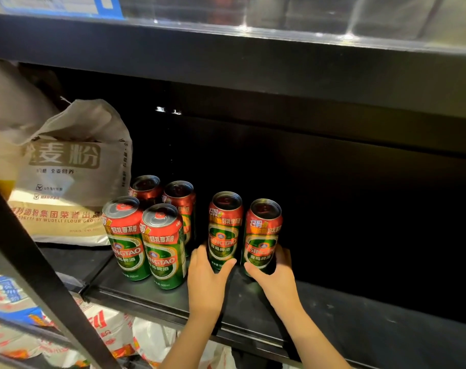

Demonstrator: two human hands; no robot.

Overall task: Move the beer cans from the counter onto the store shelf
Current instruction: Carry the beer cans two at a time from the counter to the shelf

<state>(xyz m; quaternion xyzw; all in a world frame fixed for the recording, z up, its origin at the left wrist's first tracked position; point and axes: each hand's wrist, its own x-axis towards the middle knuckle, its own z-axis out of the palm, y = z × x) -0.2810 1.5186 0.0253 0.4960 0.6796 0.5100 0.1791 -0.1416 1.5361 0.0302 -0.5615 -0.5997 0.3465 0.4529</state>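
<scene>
Cans of beer, 6 in all, stand upright on the black store shelf (333,315), long axes vertical, tops up. 4 form a block (149,230) at the left, just beside a flour sack (75,171). The other 2 stand a little to the right, each held low on its body. The left hand (208,275) wraps its thumb and fingers round the left can (224,227); the right hand (277,275) grips the right can (262,233) the same way. Labels are red above and green below, reading "TSINGTAO" with Chinese characters. The sack reads "WUDELI FLOUR GROUP". Printed bags (107,331) lie on the shelf below.
</scene>
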